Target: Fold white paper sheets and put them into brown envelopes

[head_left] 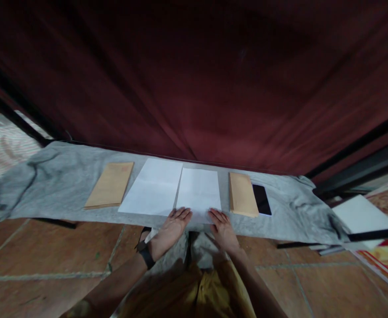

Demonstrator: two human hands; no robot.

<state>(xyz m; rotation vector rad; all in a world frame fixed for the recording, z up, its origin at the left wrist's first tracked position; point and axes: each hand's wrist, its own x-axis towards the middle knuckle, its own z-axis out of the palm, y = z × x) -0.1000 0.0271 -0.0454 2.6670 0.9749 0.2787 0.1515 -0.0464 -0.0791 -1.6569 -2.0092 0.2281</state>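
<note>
Two white sheets of paper lie side by side on a grey cloth. My left hand (178, 221), with a dark watch on its wrist, rests with its fingers extended at the near left corner of the right sheet (198, 190). At that sheet's near right corner lies my right hand (220, 221), fingers stretched out flat. The left sheet (152, 186) is larger and reaches close to my left fingertips. Neither hand grips anything that I can see. Brown envelopes (110, 184) are stacked left of the papers, and more brown envelopes (242, 193) lie to the right.
A dark-screened phone (261, 199) sits beside the right envelopes. Grey cloth (64, 181) covers the narrow surface. A dark red curtain (194, 110) hangs behind it, between black metal bars (362, 148). White boards (362, 216) stand low at the right, above the tiled floor (64, 251).
</note>
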